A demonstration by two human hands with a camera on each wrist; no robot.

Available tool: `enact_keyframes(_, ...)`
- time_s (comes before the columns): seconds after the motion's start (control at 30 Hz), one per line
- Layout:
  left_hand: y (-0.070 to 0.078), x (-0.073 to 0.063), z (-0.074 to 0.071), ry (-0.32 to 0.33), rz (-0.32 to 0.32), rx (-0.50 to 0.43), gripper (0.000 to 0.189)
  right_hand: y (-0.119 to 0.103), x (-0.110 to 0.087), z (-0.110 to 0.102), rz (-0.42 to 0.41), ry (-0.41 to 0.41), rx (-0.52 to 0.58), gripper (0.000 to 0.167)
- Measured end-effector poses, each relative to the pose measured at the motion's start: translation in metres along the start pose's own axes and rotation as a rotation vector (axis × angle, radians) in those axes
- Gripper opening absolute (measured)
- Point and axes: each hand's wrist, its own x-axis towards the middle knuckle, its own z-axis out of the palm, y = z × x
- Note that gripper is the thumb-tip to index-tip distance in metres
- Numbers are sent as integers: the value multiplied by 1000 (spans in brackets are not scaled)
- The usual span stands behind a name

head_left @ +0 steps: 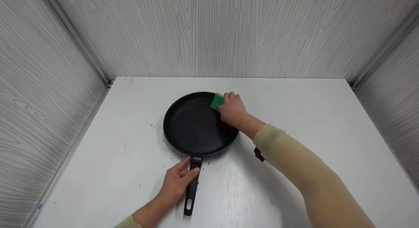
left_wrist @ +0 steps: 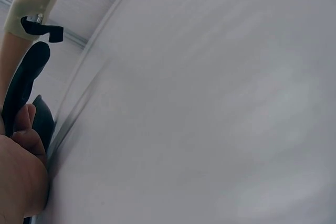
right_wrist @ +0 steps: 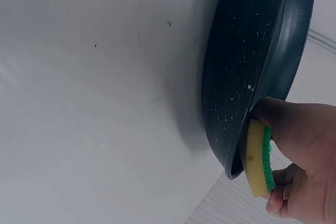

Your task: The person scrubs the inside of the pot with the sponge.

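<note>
Left hand (head_left: 175, 180): clamped on the handle (head_left: 192, 198) of a black frying pan (head_left: 196, 129), close to where handle and pan join. Thumb across the top, forefinger along the near-left side by the joint. The rest of the handle, with its slotted end, runs from the grip back toward the person.

Pan: open side up, directly ahead of the left hand, to the left of the right hand and nearer the person than its fingers. Whether the whole base sits on the desk (head_left: 311, 123), cannot tell. Outer wall, from the right wrist view, dark with scattered white flecks.

Right hand (head_left: 233, 107): fingers and thumb together on a two-layer sponge (head_left: 217, 101), green and yellow, clamped and slightly bent. Sponge lies just left of the knuckles, against the pan's far-right rim. Right wrist view: green layer toward the palm, yellow layer away from it.

Lettering: small pale mark (head_left: 196, 158) at the handle's base, just beyond the left thumb; too small to read.

Nearby: dark specks (head_left: 154, 125) scattered on the desk, ahead and left of the left hand; a few more lie beside the handle. Tan sleeve (head_left: 304, 162) behind the right hand, black strap (head_left: 258, 154) hanging below its cuff. Pale wood-grain panel (head_left: 209, 34) stands beyond both hands.
</note>
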Motion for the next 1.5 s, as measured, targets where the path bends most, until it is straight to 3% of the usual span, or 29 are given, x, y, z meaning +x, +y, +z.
enact_keyframes(0.43,1,-1,1,-14,1,-20,75,18,-5,1,-62,-37,-36,41)
enact_keyframes(0.67,0,-1,0,-17,7,-9,74,22,-6,11,-92,18,2,42)
enact_keyframes(0.93,0,0,1,-5,3,-4,73,28,-8,18,-185,93,38,40)
enact_keyframes(1.5,-3,0,0,8,10,-14,71,51,-15,18,-294,43,90,38)
